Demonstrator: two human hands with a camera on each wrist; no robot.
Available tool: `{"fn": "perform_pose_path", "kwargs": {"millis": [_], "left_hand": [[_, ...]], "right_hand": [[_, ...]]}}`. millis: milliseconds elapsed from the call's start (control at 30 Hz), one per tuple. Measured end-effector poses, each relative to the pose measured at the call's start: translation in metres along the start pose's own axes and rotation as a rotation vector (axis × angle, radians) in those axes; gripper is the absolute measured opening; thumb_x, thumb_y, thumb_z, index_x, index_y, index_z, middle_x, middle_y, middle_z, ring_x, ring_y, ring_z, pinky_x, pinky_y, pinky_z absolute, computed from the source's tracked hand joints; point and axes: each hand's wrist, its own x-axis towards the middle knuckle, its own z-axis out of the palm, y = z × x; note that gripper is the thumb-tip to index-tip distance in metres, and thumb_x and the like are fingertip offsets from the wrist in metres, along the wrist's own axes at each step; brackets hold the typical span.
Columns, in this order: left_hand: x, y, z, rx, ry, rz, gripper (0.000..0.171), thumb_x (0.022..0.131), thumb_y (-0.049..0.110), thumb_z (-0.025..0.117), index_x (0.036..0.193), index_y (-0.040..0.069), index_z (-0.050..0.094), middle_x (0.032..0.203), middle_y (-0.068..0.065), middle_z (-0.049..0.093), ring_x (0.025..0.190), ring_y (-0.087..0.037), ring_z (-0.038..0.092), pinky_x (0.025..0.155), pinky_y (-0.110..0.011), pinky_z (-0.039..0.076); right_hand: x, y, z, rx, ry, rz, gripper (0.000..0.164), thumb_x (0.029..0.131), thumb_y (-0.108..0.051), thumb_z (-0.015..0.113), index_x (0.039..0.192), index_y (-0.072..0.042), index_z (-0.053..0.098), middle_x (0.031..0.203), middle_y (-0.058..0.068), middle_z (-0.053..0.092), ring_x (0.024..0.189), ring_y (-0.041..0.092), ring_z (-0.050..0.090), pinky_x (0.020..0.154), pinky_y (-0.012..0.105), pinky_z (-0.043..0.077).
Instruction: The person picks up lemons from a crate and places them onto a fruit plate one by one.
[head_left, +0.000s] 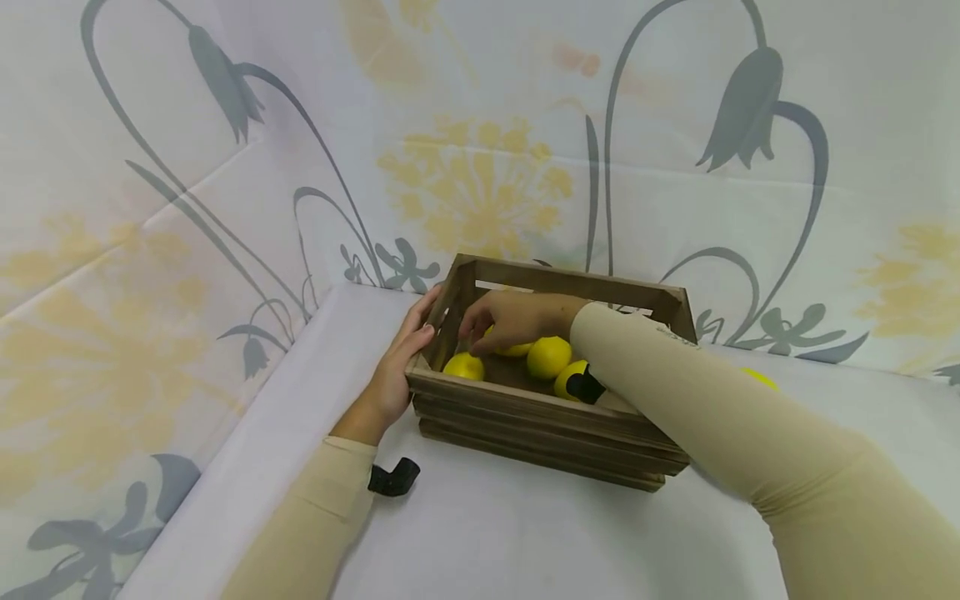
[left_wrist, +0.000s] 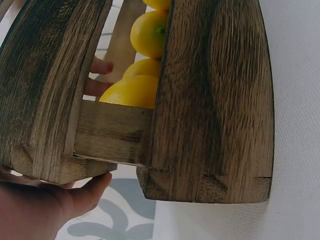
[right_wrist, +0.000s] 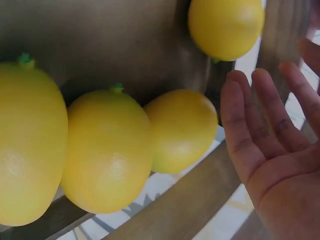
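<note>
A slatted brown wooden crate [head_left: 536, 421] holds several yellow lemons [head_left: 549, 357]. My left hand [head_left: 390, 375] grips the crate's left end, its thumb up by the rim and its fingers along the outer side. In the left wrist view, the same hand [left_wrist: 42, 207] lies against the end boards. My right hand [head_left: 517, 319] reaches down inside the crate, over its left part, near one lemon [head_left: 463, 367] in the front left corner. Seen from the right wrist, its fingers [right_wrist: 235, 117] are loosely extended with nothing in them, beside a row of lemons [right_wrist: 107, 150].
A white cloth surface [head_left: 480, 533] lies under the crate. Behind and to the left rises a flower-printed cloth backdrop [head_left: 487, 100]. Something yellow [head_left: 761, 378] shows on the surface beyond the right forearm. Black wrist mounts [head_left: 393, 477] are on both arms.
</note>
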Motion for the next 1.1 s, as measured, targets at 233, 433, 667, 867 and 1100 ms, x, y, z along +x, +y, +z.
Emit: {"fn": "perform_pose_path", "kwargs": {"millis": [233, 433, 667, 867, 1100], "left_hand": [[0.002, -0.001, 0.003, -0.017, -0.005, 0.004, 0.055, 0.104, 0.029, 0.027, 0.159, 0.032, 0.02, 0.165, 0.007, 0.017, 0.154, -0.022, 0.017, 0.124, -0.051, 0.012], [0.003, -0.001, 0.004, 0.015, -0.001, 0.007, 0.054, 0.104, 0.031, 0.028, 0.158, 0.036, 0.022, 0.164, 0.01, 0.018, 0.153, -0.019, 0.016, 0.124, -0.051, 0.012], [0.001, 0.002, -0.002, 0.032, 0.017, -0.003, 0.055, 0.103, 0.031, 0.028, 0.158, 0.035, 0.021, 0.165, 0.009, 0.016, 0.153, -0.019, 0.017, 0.123, -0.051, 0.011], [-0.001, 0.001, -0.003, -0.005, 0.008, -0.006, 0.055, 0.104, 0.03, 0.027, 0.158, 0.035, 0.02, 0.165, 0.008, 0.015, 0.153, -0.024, 0.018, 0.123, -0.052, 0.015], [0.0, 0.0, 0.0, 0.012, -0.003, -0.003, 0.055, 0.104, 0.032, 0.027, 0.158, 0.036, 0.02, 0.165, 0.01, 0.015, 0.154, -0.022, 0.016, 0.123, -0.051, 0.014]], "right_hand": [[0.01, 0.006, 0.005, 0.025, -0.056, 0.024, 0.039, 0.096, -0.024, 0.066, 0.132, -0.009, 0.062, 0.125, 0.005, 0.065, 0.109, 0.017, 0.061, 0.096, 0.033, 0.052], [0.013, 0.01, 0.011, 0.117, -0.08, 0.116, 0.049, 0.095, -0.029, 0.068, 0.139, -0.012, 0.056, 0.136, 0.01, 0.058, 0.113, 0.02, 0.063, 0.093, 0.035, 0.055], [0.019, 0.003, 0.021, 0.021, -0.1, 0.097, 0.059, 0.095, -0.031, 0.068, 0.147, -0.011, 0.048, 0.151, 0.007, 0.047, 0.138, 0.025, 0.047, 0.113, 0.042, 0.041], [0.025, 0.001, 0.027, 0.018, -0.158, 0.034, 0.049, 0.096, -0.026, 0.066, 0.141, -0.011, 0.054, 0.139, 0.004, 0.056, 0.122, 0.019, 0.054, 0.106, 0.036, 0.045], [0.023, 0.004, 0.03, 0.025, -0.154, 0.052, 0.048, 0.094, -0.027, 0.069, 0.138, -0.013, 0.058, 0.141, 0.002, 0.055, 0.125, 0.018, 0.054, 0.107, 0.037, 0.045]]}}
